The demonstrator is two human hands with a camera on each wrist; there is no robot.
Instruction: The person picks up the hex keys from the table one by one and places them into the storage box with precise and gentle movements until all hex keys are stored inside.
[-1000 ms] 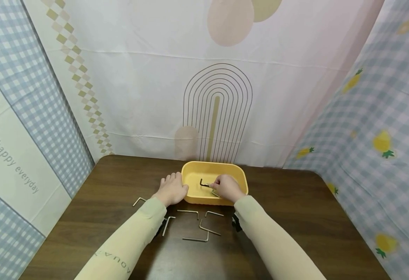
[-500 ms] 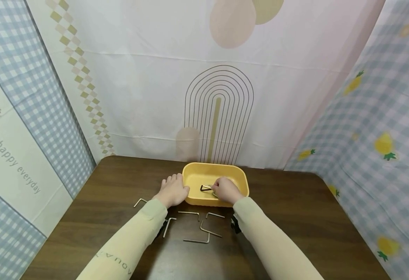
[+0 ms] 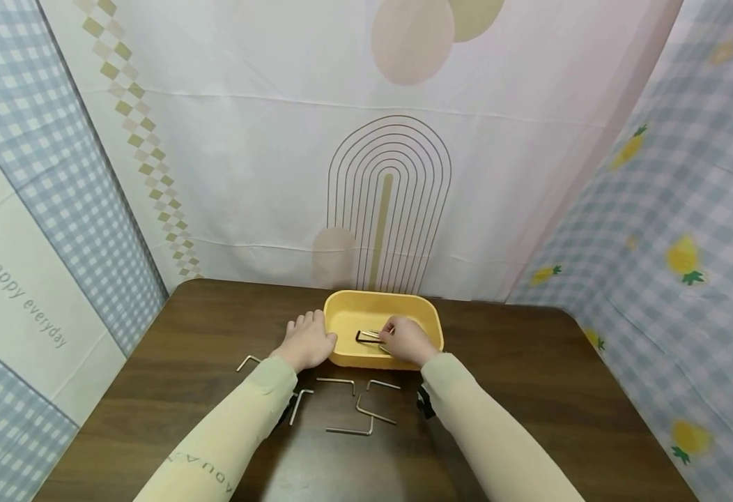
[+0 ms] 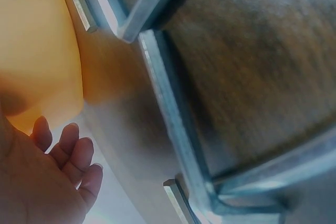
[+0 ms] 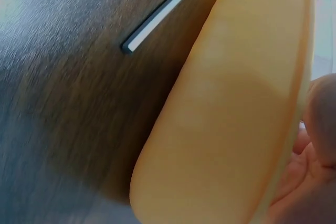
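In the head view a yellow plastic bin (image 3: 432, 317) stands at the back of the table. My left hand (image 3: 304, 341) rests against its left end, thumb at the rim; the left wrist view shows the hand's fingers (image 4: 81, 158) loosely bent. My right hand (image 3: 409, 340) is inside the bin, low over several hex keys. A black hex key (image 3: 368, 340) lies there, its long arm reaching to the fingertips, beside brass-coloured ones (image 3: 369, 333). A gap shows between thumb and forefinger. In the right wrist view the bin's wall (image 5: 226, 108) hides most of the right hand.
Several more hex keys lie on the dark wooden table (image 3: 504, 376) before the bin, among them a long one (image 3: 349, 431) at the front and one (image 3: 247, 362) beside the left forearm. A patterned cloth (image 3: 266, 174) hangs right behind the table.
The black hex key, tilted with its short arm up at first, has come down flat in the bin. My right fingers have loosened around it. My left hand stays put.
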